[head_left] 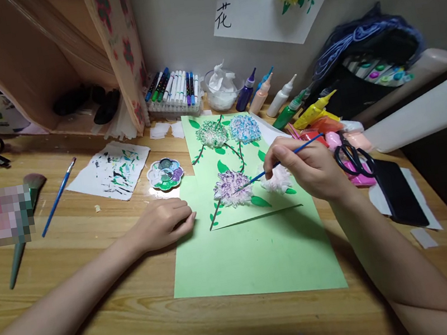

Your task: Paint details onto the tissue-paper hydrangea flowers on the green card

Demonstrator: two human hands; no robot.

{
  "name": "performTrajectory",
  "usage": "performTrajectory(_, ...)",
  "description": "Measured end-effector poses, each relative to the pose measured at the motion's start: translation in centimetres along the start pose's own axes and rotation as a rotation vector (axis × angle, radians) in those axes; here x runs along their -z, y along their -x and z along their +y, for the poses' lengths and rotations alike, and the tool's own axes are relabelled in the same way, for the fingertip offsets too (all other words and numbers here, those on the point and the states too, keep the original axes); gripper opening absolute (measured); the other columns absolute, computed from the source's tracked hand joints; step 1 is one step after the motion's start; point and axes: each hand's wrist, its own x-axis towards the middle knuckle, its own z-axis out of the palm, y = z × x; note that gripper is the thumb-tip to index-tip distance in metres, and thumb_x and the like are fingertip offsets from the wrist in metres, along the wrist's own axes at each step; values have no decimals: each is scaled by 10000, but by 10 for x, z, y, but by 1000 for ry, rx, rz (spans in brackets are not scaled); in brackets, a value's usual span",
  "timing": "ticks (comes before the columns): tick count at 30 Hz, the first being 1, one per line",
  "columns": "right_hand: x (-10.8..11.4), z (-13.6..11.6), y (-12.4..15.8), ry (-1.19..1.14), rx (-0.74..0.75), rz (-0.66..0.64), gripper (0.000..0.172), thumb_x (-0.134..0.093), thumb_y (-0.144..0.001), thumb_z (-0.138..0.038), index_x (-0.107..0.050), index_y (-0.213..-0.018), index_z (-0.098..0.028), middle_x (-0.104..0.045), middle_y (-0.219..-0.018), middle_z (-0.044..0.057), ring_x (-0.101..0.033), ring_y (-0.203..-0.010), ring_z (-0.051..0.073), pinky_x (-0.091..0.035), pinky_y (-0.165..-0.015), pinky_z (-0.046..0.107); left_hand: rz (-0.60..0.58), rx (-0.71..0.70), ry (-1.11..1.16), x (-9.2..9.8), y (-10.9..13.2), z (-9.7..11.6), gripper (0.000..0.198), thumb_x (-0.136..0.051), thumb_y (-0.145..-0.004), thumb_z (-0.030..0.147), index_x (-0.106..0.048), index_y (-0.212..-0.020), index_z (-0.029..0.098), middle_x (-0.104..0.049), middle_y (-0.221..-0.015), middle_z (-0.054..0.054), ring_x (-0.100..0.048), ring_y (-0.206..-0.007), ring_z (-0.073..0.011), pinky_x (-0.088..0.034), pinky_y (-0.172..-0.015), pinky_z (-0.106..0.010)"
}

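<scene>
Sheet (256, 264) nearest, plain green, flat on the table (116, 320); looks thin and light, should crease easily, best lifted by two opposite edges. Left hand (167, 223) at its left edge: palm down, fingers loosely folded, nothing showing in it; underside hidden, so can't tell what's beneath.

Picture (252, 216) lies over the sheet's far part, bottom edge apparently lifted a little (shadow under it). Probably floppy; take it by bare margins, not by flowers. Purple flower (231, 189) is raised and ruffled, likely soft, light, easy to crush, maybe damp with paint. Pink flower (276, 180) just beside it, part hidden by the right hand (302, 169).

Right hand: fingers pinched closed on the brush (257, 177), blue, thin, probably light and stiff; hold is around the shaft, rear end sticking out. Tip sits at the purple flower; contact or hover, too small to tell.

Palette (165, 174) left of the picture, wells of paint, probably messy; rim is the safe grip. Green flower (212, 134) and blue flower (245, 128) farther up. Beyond: bottles (280, 97), overlapping, labels unreadable. Wall poster (256, 29) cut off at top. Pixelated patch at far left covers part of a big brush (20, 262).
</scene>
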Motion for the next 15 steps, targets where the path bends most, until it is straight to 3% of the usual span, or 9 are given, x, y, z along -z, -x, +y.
performTrajectory(4,-2,2,-2,36,21,-47,419,-366,-975,-361,-599,-671,-191,-605,-669,24,-568,-677,150,-420,-691,302,11,-8,5,1,-1,0,348,-401,-926,210,-479,-588,184,-483,-540,15,-415,-518,-121,-313,-550,-274)
performTrajectory(11,2,2,-1,22,-17,20,419,-371,-967,-398,-605,-681,-200,-620,-676,32,-586,-674,160,-440,-660,309,2,-6,21,3,-2,2,349,-403,-923,204,-479,-583,182,-486,-541,11,-413,-522,-120,-319,-554,-266)
performTrajectory(15,-1,3,-1,41,-5,-26,416,-371,-969,-388,-603,-682,-196,-613,-661,27,-579,-666,155,-437,-667,304,-3,-6,8,3,-2,2,351,-401,-925,210,-473,-582,182,-484,-542,10,-413,-522,-119,-318,-553,-265)
